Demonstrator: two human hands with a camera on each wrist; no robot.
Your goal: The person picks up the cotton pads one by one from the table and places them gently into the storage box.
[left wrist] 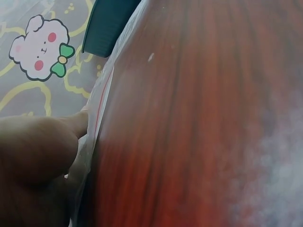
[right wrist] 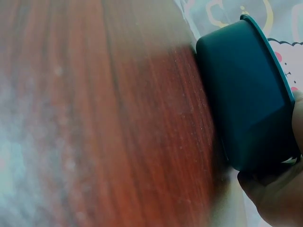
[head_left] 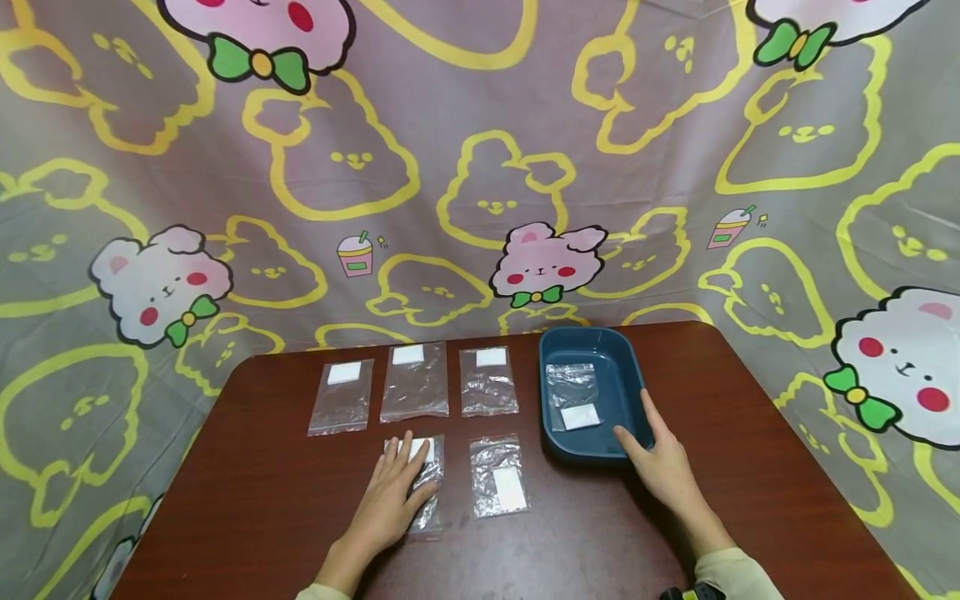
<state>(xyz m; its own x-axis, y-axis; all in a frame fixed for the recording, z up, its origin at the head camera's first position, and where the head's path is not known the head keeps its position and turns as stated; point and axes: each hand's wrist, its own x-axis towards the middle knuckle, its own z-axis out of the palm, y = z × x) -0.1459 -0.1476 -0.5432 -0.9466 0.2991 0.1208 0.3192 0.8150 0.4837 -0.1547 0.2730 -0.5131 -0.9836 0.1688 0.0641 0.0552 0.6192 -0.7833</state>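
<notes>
My left hand (head_left: 390, 500) lies with its fingers spread over a clear zip bag (head_left: 429, 518) that has a white label, partly covered by the fingers. In the left wrist view the red zip line of a bag (left wrist: 101, 101) shows beside the thumb. My right hand (head_left: 666, 467) holds the near right corner of a dark blue plastic tray (head_left: 592, 335), thumb at the near rim and fingers along the right side. Inside the tray lies another clear zip bag (head_left: 572, 383) with a white label. The right wrist view shows the tray's outer wall (right wrist: 246, 94).
Behind the left hand, a row holds a left bag (head_left: 341, 408), a middle bag (head_left: 416, 387) and a right bag (head_left: 487, 392). One more zip bag (head_left: 487, 462) lies between the left hand and the tray. A patterned cloth (head_left: 420, 167) surrounds the brown wooden table (head_left: 247, 467).
</notes>
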